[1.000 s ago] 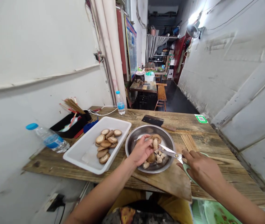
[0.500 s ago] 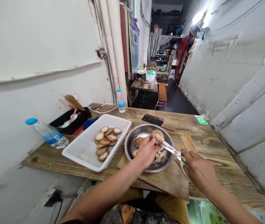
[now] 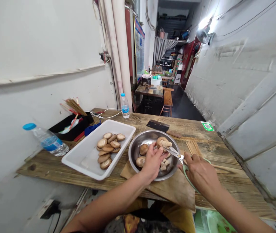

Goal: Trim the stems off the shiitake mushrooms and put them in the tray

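My left hand (image 3: 152,160) grips a brown mushroom (image 3: 161,141) by its cap above the steel bowl (image 3: 134,165), its pale stem pointing right. Closed round the green handles of the scissors (image 3: 179,156) is my right hand (image 3: 200,173); the blades reach the mushroom's stem. Inside the bowl lie whole mushrooms (image 3: 143,149) on the left and several cut stems (image 3: 163,165) on the right. To the left, a white plastic tray (image 3: 84,161) holds several mushroom caps (image 3: 107,148).
A cutting board (image 3: 177,191) lies under the bowl. Behind it rests a cleaver (image 3: 157,125); wooden skewers (image 3: 193,148) lie to the right. Water bottles (image 3: 125,106) and a black box of sticks (image 3: 65,126) stand on the left. A person (image 3: 157,68) sits far back.
The mushroom has turned in my left hand, so its stem now points more to the right. The scissor blades have shifted slightly against the stem. The camera view has moved a little.
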Motion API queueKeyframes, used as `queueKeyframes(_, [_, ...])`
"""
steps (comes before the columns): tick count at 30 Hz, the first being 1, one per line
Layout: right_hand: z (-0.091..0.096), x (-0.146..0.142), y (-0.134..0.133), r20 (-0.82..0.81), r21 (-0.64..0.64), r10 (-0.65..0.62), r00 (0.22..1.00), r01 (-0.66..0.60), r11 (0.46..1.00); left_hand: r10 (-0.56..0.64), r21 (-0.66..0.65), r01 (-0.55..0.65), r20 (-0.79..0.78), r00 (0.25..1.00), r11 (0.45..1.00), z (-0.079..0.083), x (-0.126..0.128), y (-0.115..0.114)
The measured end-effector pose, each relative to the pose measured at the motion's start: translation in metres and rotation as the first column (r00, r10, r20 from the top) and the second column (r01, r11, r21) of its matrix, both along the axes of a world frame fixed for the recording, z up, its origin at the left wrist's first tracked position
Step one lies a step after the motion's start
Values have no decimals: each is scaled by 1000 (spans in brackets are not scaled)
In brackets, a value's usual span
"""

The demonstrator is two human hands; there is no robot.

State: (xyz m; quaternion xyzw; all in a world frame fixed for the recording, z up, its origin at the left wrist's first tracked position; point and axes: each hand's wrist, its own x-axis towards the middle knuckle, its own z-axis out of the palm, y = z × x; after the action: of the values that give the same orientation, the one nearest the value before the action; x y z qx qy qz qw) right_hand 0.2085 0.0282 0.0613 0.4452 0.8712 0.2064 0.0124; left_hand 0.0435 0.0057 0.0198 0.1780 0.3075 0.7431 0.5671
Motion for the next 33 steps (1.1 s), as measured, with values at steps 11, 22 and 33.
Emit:
queueKeyframes(11, [4,-2,12,155,-45,163,974,-158,986,16,-3,-16,-108,994,1000,-11,2,-7])
queueKeyframes(22, [4,5,32,-427,-639,38,903,-331,694,-13,-180,-3,-85,996,984,-17,-40,1])
queueKeyframes(33, [-27,-44,27,-749,-473,-182,638,-322,820,-127,-95,106,-254,959,990,-9,-21,-15])
